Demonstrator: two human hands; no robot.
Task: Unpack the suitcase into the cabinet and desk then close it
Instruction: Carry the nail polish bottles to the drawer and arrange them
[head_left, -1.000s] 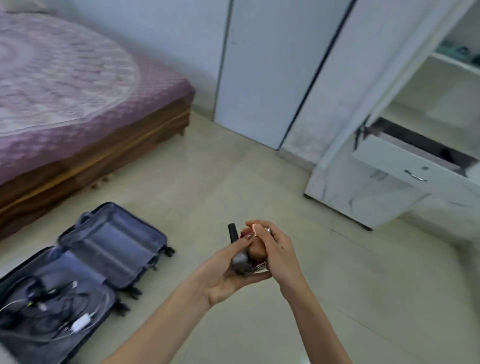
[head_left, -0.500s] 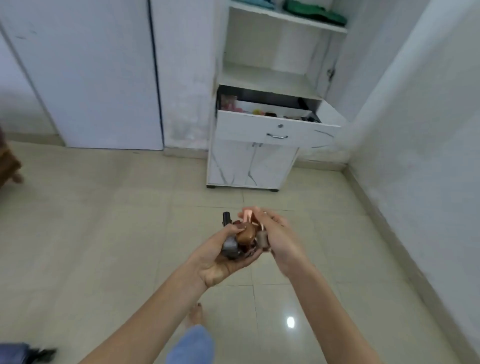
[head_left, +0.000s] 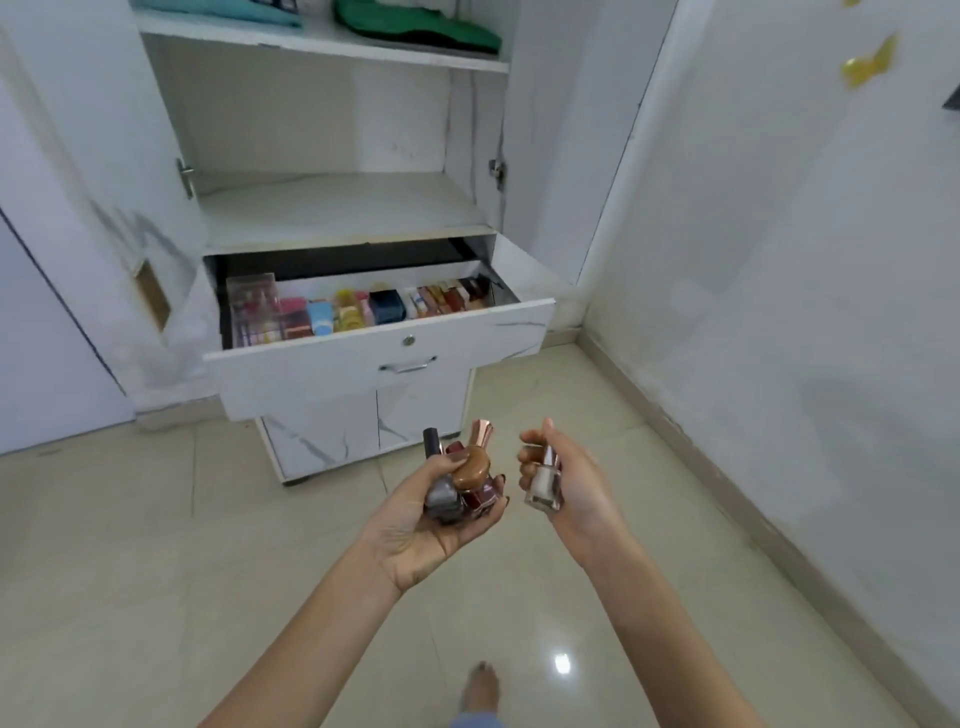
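My left hand (head_left: 415, 530) is cupped palm up around a bunch of nail polish bottles (head_left: 460, 483): a grey one, a brown one and a dark red one, with caps sticking up. Just to its right, my right hand (head_left: 571, 483) grips a single pale nail polish bottle (head_left: 543, 480) with a rose-gold cap. Both hands hover over the floor in front of the white cabinet (head_left: 332, 208). Its drawer (head_left: 467, 332) is pulled out and holds a row of cosmetics and small boxes. The suitcase is out of view.
Folded teal and green clothes (head_left: 415, 26) lie on the cabinet's upper shelf. A bare shelf (head_left: 337, 208) sits above the drawer. A white wall (head_left: 805, 312) runs along the right. My foot (head_left: 480, 691) shows on the tiled floor below.
The view swung from the bed and open suitcase to the cabinet, which is now much closer. My right hand has drawn away from the left, taking one pale bottle with it.
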